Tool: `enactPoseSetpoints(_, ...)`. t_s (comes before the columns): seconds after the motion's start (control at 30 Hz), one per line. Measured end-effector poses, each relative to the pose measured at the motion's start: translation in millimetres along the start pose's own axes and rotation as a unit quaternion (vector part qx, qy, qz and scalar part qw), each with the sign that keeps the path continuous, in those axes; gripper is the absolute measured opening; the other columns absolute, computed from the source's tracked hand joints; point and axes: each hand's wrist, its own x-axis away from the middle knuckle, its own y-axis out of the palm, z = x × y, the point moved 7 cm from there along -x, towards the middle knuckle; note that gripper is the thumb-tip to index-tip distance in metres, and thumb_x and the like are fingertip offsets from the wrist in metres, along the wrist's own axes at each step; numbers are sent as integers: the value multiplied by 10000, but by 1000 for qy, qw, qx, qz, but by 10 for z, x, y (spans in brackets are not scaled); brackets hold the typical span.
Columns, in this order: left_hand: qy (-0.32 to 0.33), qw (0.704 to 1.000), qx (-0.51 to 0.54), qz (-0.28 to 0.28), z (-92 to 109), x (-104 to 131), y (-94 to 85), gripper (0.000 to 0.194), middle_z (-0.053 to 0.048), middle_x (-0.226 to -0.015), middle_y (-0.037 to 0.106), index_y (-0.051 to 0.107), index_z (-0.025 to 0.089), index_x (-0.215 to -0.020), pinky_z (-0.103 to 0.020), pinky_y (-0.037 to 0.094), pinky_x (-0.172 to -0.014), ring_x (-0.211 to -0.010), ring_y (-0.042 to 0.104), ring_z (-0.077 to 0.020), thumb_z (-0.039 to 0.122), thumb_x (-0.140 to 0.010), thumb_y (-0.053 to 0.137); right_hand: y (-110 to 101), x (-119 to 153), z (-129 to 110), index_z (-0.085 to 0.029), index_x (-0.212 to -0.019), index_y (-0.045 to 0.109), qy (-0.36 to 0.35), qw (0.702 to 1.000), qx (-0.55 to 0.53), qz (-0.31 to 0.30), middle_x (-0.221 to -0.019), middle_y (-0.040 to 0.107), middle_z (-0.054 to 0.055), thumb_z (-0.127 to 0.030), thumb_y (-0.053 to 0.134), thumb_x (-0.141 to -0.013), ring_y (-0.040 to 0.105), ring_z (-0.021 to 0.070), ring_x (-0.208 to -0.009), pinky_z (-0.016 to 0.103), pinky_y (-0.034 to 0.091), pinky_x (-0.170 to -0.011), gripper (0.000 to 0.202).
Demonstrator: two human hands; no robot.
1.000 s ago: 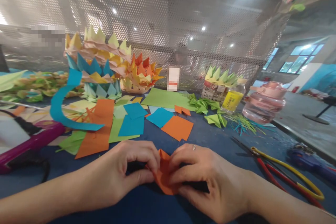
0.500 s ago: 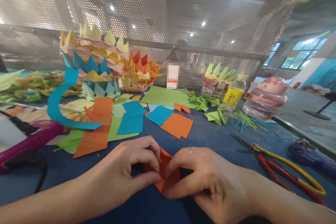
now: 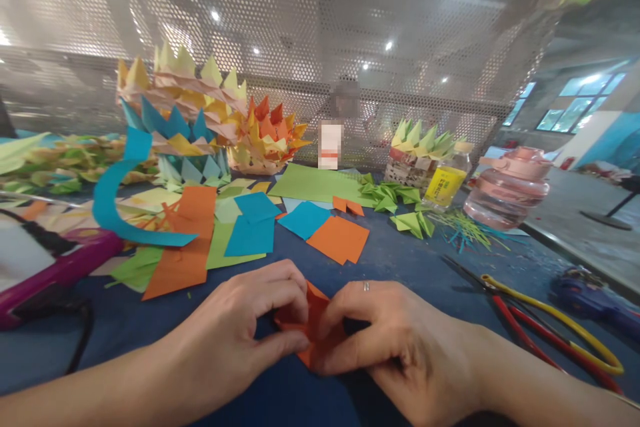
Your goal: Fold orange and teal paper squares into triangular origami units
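Observation:
A small folded orange paper point(image 3: 316, 313) lies between my hands near the front middle of the blue table. My left hand point(image 3: 265, 313) pinches its left side between thumb and bent fingers. On its right side my right hand point(image 3: 385, 340), with a ring on one finger, presses and grips the paper. Parts of the folds are hidden under the fingertips. Just beyond are a flat orange square point(image 3: 343, 238) and blue squares point(image 3: 305, 219). To the left, a long orange sheet point(image 3: 187, 247) lies under a curled blue strip point(image 3: 113, 197).
Scissors point(image 3: 530, 320) and a blue tool point(image 3: 590, 297) lie right; a purple tool point(image 3: 65, 273) with a cord lies left. Pointed paper crowns point(image 3: 270, 140), a yellow-labelled bottle point(image 3: 445, 180), a pink jug point(image 3: 510, 190) and green folded pieces point(image 3: 413, 223) stand or lie farther back.
The left edge of the folded orange paper has lifted and shows more beside my left fingers. Both hands keep nearly the same place and grip.

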Motion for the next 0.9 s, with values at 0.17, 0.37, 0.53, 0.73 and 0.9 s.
enactPoseSetpoints(0.17, -2, 1000, -5, 5, -3, 11, -4, 148, 48, -892, 566, 536, 203, -780, -208, 440, -709, -805, 570, -84, 95, -860, 596, 6, -7, 13, -124, -1098, 732, 24, 1000, 16, -11, -1025, 687, 68, 61, 434, -676, 647, 149, -915, 221, 507, -831, 549)
enactPoseSetpoints(0.37, 67, 997, -42, 19, 96, 79, -8, 191, 42, -964, 601, 664, 237, -834, -178, 465, -761, -878, 607, -76, 93, -909, 565, 38, 10, 1, -153, -1094, 743, -2, 998, 63, -11, -1021, 653, 72, 7, 459, -716, 623, 158, -912, 265, 489, -806, 499)
enactPoseSetpoints(0.53, 258, 933, -224, 113, 366, 232, 6, 284, 3, -748, 635, 673, 187, -821, -278, 487, -931, -779, 625, -138, 318, -988, 485, 58, 31, 4, -171, -1100, 738, -13, 997, 70, -7, -1035, 649, 77, -26, 472, -770, 613, 158, -905, 286, 487, -805, 448)
enactPoseSetpoints(0.73, 343, 814, -437, 169, 461, 461, 178, 357, 28, -870, 747, 669, 177, -868, -380, 207, -1200, -881, 672, -169, 76, -968, 341, 46, 29, -21, -154, -1118, 728, -8, 998, 66, -10, -1049, 653, 77, 0, 478, -750, 621, 144, -928, 257, 479, -820, 471)
enactPoseSetpoints(0.9, 293, 816, -476, 147, 426, 488, 198, 387, -11, -933, 760, 645, 153, -963, -432, 186, -1204, -933, 692, -206, 21, -955, 282, 57, 28, -21, -143, -1106, 735, -16, 997, 75, -13, -1031, 654, 75, -4, 472, -742, 612, 143, -897, 261, 464, -795, 471)
